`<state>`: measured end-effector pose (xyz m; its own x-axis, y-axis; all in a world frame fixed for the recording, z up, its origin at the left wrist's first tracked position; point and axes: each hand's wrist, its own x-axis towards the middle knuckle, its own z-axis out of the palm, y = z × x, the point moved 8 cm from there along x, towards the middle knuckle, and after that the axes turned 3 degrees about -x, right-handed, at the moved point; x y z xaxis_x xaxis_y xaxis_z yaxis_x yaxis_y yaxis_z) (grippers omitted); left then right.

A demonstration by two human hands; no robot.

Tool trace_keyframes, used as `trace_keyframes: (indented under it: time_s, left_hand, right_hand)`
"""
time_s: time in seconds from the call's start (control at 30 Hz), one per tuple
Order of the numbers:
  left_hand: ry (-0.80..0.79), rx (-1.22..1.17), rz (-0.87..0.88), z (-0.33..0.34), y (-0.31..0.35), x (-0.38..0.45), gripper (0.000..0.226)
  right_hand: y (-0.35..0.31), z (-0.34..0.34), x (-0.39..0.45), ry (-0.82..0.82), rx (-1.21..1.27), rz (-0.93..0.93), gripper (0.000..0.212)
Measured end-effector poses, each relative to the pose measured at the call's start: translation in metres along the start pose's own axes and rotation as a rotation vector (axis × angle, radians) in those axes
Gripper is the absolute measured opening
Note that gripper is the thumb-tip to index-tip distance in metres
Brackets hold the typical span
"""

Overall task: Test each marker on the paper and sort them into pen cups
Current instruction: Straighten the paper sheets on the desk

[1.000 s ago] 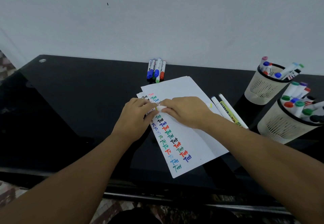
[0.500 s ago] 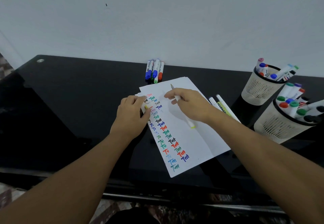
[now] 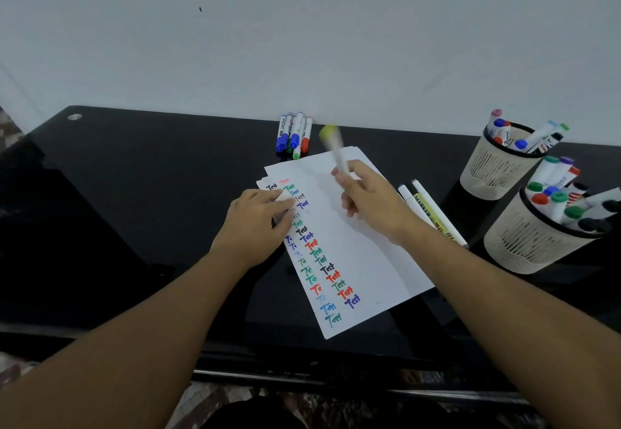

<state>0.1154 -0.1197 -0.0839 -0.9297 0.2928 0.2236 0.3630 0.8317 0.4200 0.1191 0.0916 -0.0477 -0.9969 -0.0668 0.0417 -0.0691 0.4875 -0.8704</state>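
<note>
White paper sheets [image 3: 363, 260] lie on the black table, with rows of coloured "Test" words down their left side. My right hand [image 3: 373, 203] grips a white marker [image 3: 334, 146] whose yellow end points up and away, blurred by motion. My left hand [image 3: 258, 223] rests on the paper's left edge and pinches a small white cap [image 3: 281, 196]. Two cream pen cups stand at the right: the far cup [image 3: 487, 173] and the near cup [image 3: 524, 243], both with several markers in them.
Several capped markers [image 3: 294, 134] (blue, green, red) lie together by the wall behind the paper. Two white markers [image 3: 433, 213] lie on the table just right of the paper. The glossy black table [image 3: 134, 193] ends at a front edge close to my body.
The marker was pulled out of its cap, which stayed in my left hand. My right hand has since swung the marker so its yellow end points up and away.
</note>
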Motion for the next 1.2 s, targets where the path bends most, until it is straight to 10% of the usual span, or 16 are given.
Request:
trace_keyframes:
  time_s: [0.1,1.2]
  left_hand:
    - [0.008,-0.017,-0.001,0.000,-0.001,-0.002,0.041]
    - [0.021,-0.006,-0.007,-0.002,0.001,-0.002,0.041]
  right_hand:
    - [0.010,0.001,-0.002,0.141,0.321,0.149,0.028]
    - [0.010,0.045,-0.016,0.003,-0.065,0.006,0.009]
